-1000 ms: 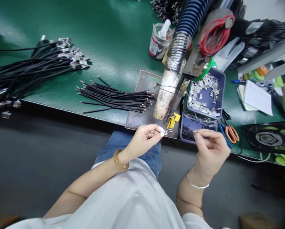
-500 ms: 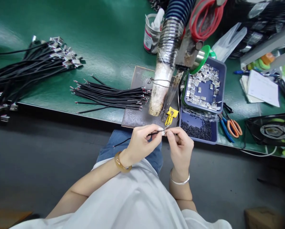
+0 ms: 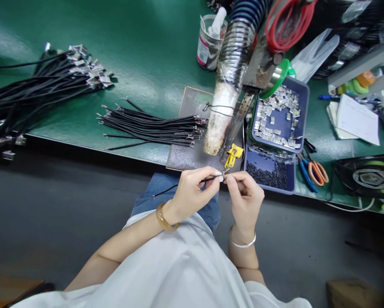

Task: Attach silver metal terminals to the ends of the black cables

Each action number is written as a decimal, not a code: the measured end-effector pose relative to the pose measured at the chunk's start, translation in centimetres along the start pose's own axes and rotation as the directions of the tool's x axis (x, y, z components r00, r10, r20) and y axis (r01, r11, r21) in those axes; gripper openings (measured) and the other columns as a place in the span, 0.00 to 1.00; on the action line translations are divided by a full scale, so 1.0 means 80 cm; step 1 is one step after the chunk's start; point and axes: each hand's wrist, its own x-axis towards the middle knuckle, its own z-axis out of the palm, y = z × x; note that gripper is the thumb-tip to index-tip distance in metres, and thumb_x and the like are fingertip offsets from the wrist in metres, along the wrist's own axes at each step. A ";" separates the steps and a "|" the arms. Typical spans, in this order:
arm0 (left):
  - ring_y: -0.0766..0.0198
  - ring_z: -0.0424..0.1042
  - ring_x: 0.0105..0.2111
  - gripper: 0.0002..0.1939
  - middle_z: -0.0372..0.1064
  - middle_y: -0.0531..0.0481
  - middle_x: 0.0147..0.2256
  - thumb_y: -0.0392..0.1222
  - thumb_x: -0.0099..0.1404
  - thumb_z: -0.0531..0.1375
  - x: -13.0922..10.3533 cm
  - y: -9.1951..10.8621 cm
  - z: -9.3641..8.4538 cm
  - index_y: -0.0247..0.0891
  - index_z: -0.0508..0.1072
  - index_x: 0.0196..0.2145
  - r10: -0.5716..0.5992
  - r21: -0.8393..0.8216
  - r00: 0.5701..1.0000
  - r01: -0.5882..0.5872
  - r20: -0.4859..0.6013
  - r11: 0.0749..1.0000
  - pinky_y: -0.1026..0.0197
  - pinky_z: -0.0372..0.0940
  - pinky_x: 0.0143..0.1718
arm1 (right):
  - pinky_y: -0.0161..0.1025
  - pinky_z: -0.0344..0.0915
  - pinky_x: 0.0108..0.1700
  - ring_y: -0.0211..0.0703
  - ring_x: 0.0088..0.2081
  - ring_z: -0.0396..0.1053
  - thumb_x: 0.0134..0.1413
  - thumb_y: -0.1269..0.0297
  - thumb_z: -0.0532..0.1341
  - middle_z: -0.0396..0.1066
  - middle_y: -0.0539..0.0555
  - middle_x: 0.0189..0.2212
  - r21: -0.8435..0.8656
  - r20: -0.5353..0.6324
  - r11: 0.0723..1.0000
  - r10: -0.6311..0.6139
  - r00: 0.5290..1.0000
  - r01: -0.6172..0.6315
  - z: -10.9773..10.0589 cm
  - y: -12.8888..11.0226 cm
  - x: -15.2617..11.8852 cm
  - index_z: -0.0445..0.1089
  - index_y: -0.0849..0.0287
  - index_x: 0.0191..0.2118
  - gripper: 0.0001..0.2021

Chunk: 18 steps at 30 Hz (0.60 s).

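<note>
Head view: cable (image 3: 166,191) partly hidden in left grip (image 3: 195,185).

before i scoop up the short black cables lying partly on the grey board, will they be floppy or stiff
The short black cables should bend fairly easily, judging by their thin, gently curved lengths. They may slide apart, since no tie shows around them. Their bared wire ends look fine enough to snag or bend.
</note>
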 end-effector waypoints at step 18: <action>0.69 0.68 0.26 0.08 0.74 0.49 0.30 0.29 0.67 0.58 -0.001 -0.002 -0.012 0.34 0.76 0.40 0.206 0.001 0.972 -0.207 0.116 0.978 0.68 0.62 0.30 | 0.33 0.52 0.23 0.30 0.19 0.53 0.61 0.58 0.64 0.62 0.43 0.20 -0.141 -0.069 0.989 -0.053 0.996 0.043 -0.004 -0.002 0.008 0.71 0.58 0.32 0.10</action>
